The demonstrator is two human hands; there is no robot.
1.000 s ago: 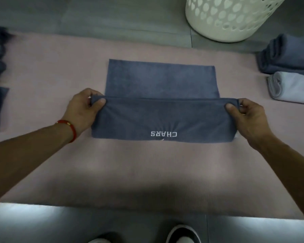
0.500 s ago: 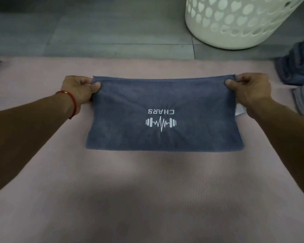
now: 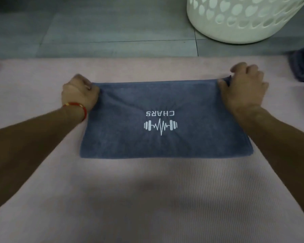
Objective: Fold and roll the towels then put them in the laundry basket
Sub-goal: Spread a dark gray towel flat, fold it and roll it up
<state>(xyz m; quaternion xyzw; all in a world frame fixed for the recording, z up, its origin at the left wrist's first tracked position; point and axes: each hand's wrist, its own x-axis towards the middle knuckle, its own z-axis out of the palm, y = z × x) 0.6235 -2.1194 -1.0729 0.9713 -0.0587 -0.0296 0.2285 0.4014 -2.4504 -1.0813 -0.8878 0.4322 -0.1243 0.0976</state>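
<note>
A folded blue towel [image 3: 165,120] lies flat on the pink mat [image 3: 147,199] at the frame's centre. The left hand [image 3: 79,95] and right hand [image 3: 244,88] each have their grip clamped on a far corner. The white laundry basket [image 3: 235,20] stands at the upper right.

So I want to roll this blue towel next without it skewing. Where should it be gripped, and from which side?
Probably by one short end, coming in from a side. The blue towel lies flat and folded on the pink mat, long side across. The left hand and right hand already pinch its far corners; either could slide down that end.
</note>
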